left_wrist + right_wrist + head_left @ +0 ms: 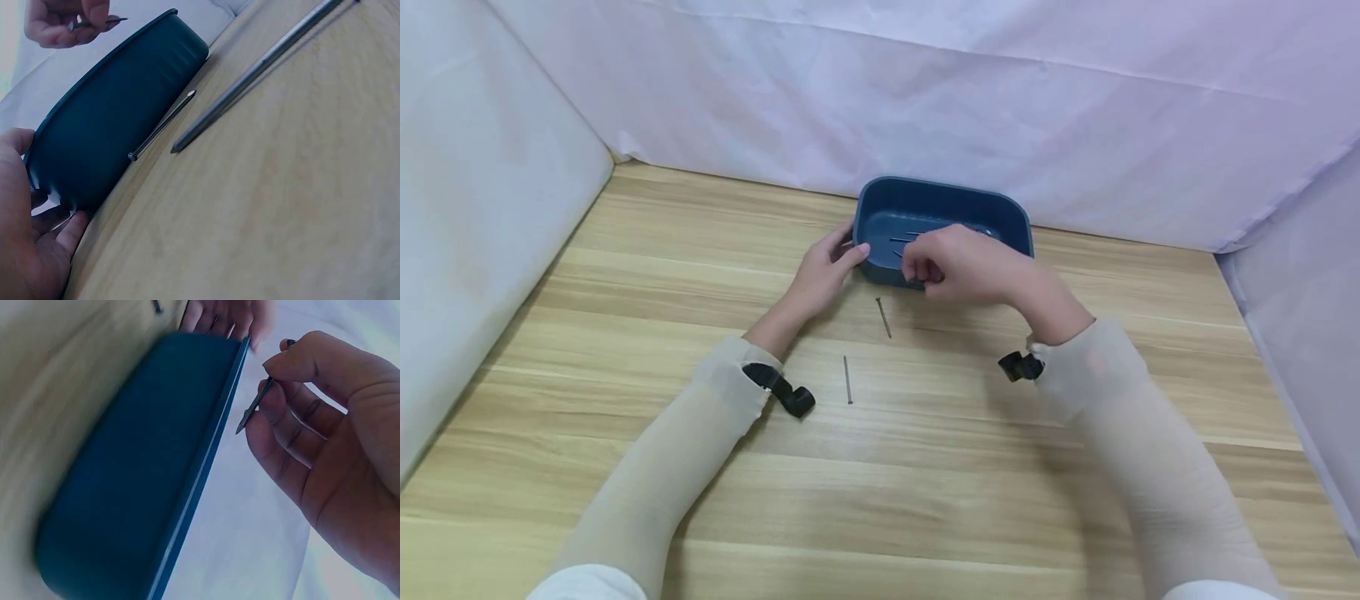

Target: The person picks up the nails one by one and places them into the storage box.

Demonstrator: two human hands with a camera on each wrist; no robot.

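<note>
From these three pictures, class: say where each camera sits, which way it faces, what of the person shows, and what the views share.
Head: worn high, looking forward and down at the table; both sleeved arms, left hand, right hand.
Left wrist: low over the wood, facing the blue tub; left hand's fingers on its corner.
Right wrist: beside the tub's rim; its grip pinches a nail.
Shared: tub and nail in all three.

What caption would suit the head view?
Right hand pinches a thin metal nail above the dark blue plastic tub, left hand steadying it.
</note>
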